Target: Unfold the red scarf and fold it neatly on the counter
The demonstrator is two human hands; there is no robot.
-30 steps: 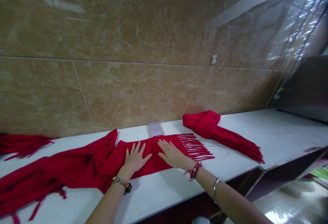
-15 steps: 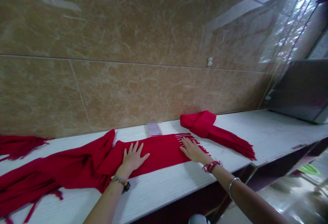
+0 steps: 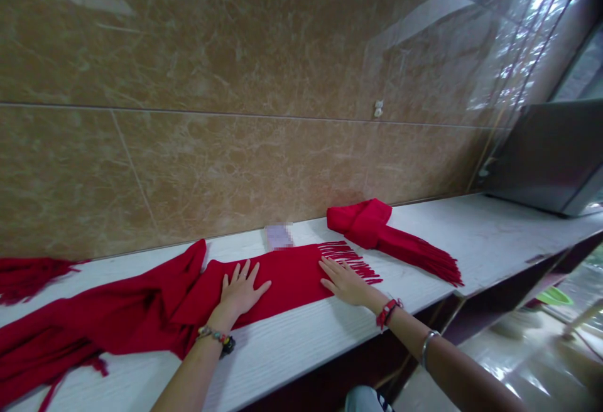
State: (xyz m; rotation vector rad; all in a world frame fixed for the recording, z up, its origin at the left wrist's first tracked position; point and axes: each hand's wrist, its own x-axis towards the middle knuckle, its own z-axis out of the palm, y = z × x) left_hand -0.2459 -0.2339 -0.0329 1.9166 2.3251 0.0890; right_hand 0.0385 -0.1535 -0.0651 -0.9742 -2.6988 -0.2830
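A red scarf (image 3: pixel 292 280) lies along the white countertop, smooth and flat between my hands, with its fringe spread at the right end. To the left the cloth is bunched in loose folds. My left hand (image 3: pixel 241 292) rests on the flat part beside the folds, fingers spread. Near the fringed end, my right hand (image 3: pixel 346 281) lies palm down with its fingers stretched out on the fabric. Behind it and to the right is another red scarf (image 3: pixel 372 227), folded over itself with its fringe pointing to the front edge.
A small purple packet (image 3: pixel 279 237), partly blurred, lies against the tiled wall (image 3: pixel 235 167). More red fringed cloth (image 3: pixel 32 274) is at the far left. A large grey box-like object (image 3: pixel 541 157) stands at the counter's right end. Below is a green basin (image 3: pixel 554 296).
My right hand has slid slightly left off the fringe onto the flat cloth, and the fringe strands now show more fully. My left hand stays on the scarf. The view has shifted slightly.
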